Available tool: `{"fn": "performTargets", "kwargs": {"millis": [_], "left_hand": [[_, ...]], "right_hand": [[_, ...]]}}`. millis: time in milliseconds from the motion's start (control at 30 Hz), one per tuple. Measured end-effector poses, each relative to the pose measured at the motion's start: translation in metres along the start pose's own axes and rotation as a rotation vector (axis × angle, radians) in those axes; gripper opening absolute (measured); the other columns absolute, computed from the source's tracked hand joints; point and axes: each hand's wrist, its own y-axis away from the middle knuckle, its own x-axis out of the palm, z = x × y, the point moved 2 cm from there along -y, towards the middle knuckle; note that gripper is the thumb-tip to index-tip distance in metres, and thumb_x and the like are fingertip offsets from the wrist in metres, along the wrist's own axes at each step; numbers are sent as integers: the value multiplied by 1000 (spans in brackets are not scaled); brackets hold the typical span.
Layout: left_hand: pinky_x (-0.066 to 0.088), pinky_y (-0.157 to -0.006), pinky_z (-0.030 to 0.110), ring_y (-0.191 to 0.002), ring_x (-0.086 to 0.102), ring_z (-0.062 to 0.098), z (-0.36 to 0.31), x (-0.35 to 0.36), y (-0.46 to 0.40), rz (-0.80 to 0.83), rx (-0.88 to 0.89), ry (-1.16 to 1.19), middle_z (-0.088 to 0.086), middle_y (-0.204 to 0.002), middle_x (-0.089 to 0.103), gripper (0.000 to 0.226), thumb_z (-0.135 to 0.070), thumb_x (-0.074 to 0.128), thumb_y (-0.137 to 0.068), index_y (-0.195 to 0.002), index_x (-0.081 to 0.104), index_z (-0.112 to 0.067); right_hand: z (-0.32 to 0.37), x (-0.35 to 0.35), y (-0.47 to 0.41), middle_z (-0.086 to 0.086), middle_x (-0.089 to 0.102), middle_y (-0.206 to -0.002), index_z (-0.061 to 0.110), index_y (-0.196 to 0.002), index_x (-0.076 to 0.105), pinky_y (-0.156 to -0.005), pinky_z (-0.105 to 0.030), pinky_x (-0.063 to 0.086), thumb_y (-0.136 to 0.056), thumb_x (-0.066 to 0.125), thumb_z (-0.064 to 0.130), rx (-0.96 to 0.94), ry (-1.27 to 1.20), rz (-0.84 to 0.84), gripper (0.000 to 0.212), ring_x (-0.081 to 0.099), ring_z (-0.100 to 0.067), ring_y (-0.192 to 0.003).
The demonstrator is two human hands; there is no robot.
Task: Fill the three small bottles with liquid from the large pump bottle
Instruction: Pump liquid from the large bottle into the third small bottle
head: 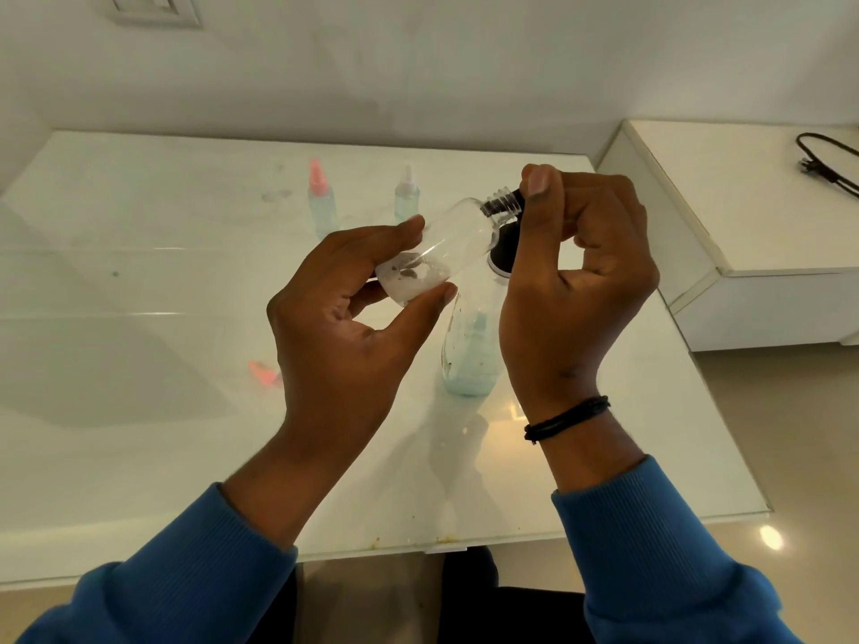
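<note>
Left hand (pixel 344 318) grip closed around tilted small clear bottle (pixel 441 246), right hand (pixel 581 271) pinching black pump nozzle (pixel 504 207) at its threaded neck, large pump bottle (pixel 469 355) standing below on white bench (pixel 139 434), two capped small bottles (pixel 321 202) behind.

Two capped spray bottles (pixel 322 197) are standing behind the tilted small bottle (pixel 446 246) — pump bottle (pixel 472 346) sitting below it on the surface (pixel 139 281).

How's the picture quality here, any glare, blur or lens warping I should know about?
Head view: soft focus on the two far small bottles, which look hazy; glare spots on the glossy table near the large pump bottle and on the floor at right; wide-angle bending curves the table edges; the hands' shadows fall on the tabletop; the held clear bottle is fairly sharp.
</note>
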Motion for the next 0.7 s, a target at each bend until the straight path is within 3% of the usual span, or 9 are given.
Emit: {"fn": "performTargets", "kwargs": {"millis": [233, 433, 700], "left_hand": [[58, -91, 21, -110, 70, 14, 0, 0, 0, 3, 0, 3, 0, -120, 71, 45, -17, 86, -84, -125, 69, -9], [61, -89, 27, -109, 71, 19, 1, 0, 0, -5, 2, -8, 3, -120, 72, 44, -17, 87, -84, -124, 70, -9], [61, -90, 26, -110, 71, 20, -1, 0, 0, -4, 12, -10, 6, -120, 72, 45, -16, 87, -84, -124, 69, -7]], "right_hand": [[2, -2, -5, 9, 61, -79, 9, -76, 68, -67, -46, 47, -99, 65, 11, -13, 16, -5, 23, 49, 2, -75], [-2, 1, 3, 4, 64, -82, 4, -78, 69, -67, -48, 49, -99, 63, 9, 2, 4, -14, 22, 55, -10, -76], [1, -1, -2, 7, 61, -79, 6, -76, 67, -67, -47, 47, -99, 63, 11, -12, 25, -15, 24, 51, -7, -73]]}}
